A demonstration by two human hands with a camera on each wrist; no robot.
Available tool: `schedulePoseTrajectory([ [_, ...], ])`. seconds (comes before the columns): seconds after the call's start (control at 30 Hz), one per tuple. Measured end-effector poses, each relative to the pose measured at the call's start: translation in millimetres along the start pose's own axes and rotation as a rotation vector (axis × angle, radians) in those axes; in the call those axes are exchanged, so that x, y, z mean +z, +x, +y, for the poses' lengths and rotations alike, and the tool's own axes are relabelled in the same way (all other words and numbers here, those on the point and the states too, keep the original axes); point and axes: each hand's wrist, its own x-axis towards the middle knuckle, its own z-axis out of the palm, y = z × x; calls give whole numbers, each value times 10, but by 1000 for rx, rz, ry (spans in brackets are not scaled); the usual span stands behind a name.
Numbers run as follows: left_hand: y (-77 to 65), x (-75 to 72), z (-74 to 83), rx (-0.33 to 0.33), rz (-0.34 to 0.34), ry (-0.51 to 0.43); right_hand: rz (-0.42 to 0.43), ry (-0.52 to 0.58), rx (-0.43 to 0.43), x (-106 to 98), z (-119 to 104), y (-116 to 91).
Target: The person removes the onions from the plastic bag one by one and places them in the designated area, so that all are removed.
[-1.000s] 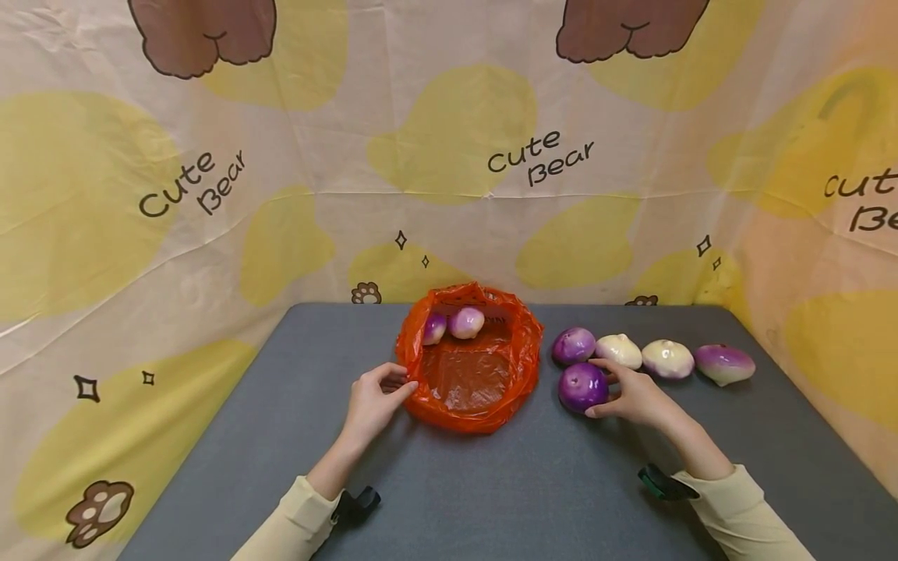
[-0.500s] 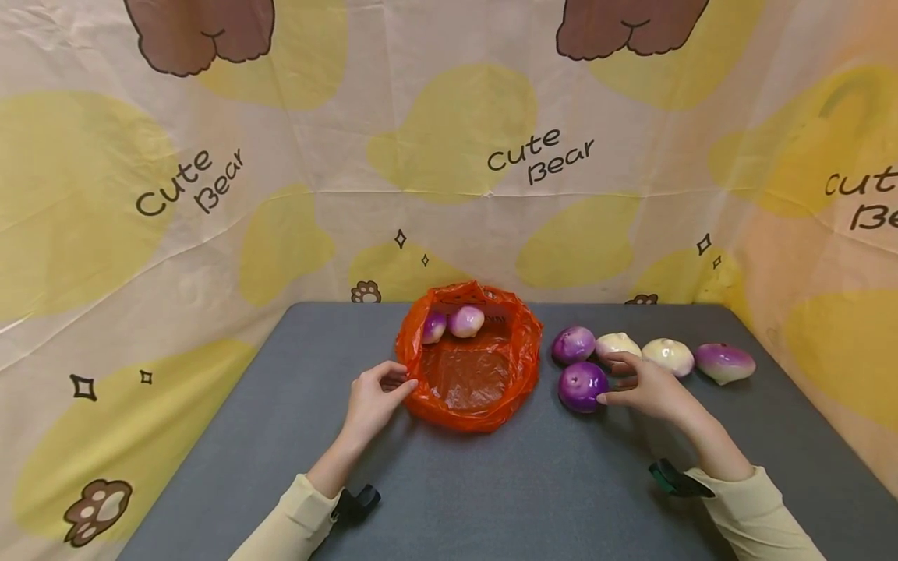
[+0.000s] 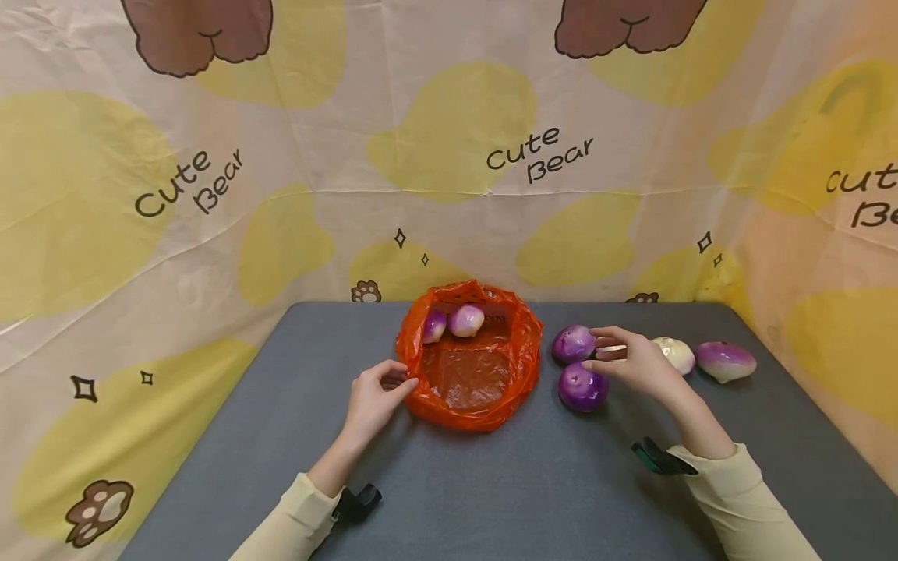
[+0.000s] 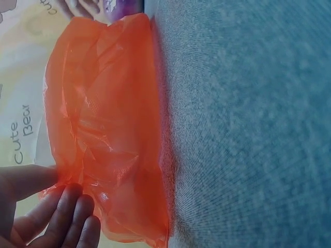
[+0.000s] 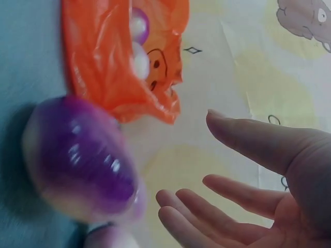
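Note:
An orange-red plastic bag [image 3: 528, 366] stands on the table with its mouth spread wide. Two purple-and-white turnips [image 3: 466, 320] show inside it. My left hand [image 3: 375, 393] pinches the bag's left rim between thumb and fingers, as the left wrist view also shows. To the right of the bag lie two purple turnips, one farther back [image 3: 573, 344] and one nearer [image 3: 584, 388]. My right hand [image 3: 634, 362] hovers just over them, thumb and fingers spread with nothing between in the right wrist view. Its fingers mostly hide a pale turnip behind.
Farther right, a whitish turnip [image 3: 676, 356] and a purple-and-white one [image 3: 726, 362] continue the row. The grey table [image 3: 484, 499] meets a printed cloth backdrop [image 3: 449, 140] at its back and sides.
My right hand has let go of the nearer purple turnip, drawn back right, then moved left and farther back over the pair. My left hand stays at the bag's rim.

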Motion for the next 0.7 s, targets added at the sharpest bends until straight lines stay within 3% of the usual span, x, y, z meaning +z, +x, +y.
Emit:
schedulePoseTrajectory([
  [0.7, 2, 11, 4, 14, 3, 11, -40, 99, -26, 279, -407, 599],
])
